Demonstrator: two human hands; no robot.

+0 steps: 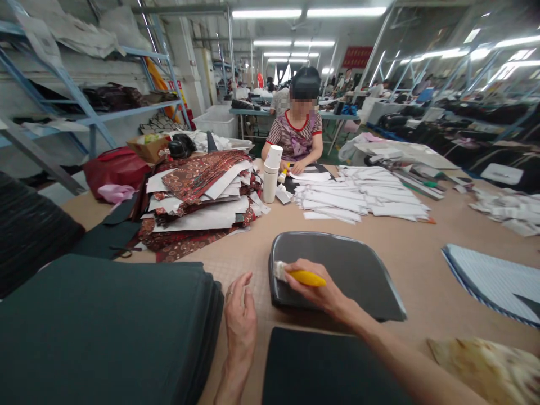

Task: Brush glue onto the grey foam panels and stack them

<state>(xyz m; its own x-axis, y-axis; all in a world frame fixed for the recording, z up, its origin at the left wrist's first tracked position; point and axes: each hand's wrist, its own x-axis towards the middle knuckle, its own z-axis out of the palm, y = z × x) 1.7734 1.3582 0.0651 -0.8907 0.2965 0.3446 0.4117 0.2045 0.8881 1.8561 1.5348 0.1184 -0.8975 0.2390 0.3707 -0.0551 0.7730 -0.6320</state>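
Brown board covers the long worktable [422, 264] of a strip-lit factory hall. Nearest, a stack of dark green sheets [105, 326] fills the left side, and a black panel [320, 365] lies at the near edge. The left hand [240, 320] rests flat on the table between them, fingers loosely spread and holding nothing. Just right of it, the right hand [320, 289] is closed around a yellow-handled brush [301, 277]; the handle lies roughly left to right, and the bristles point left, touching the left edge of a glossy grey panel [341, 270]. That panel extends rightward and away from the brush. Farther off stand patterned red cut pieces [198, 185], a stack of white cups [270, 174] and white paper strips [358, 197], where a seated co-worker [297, 132] works.
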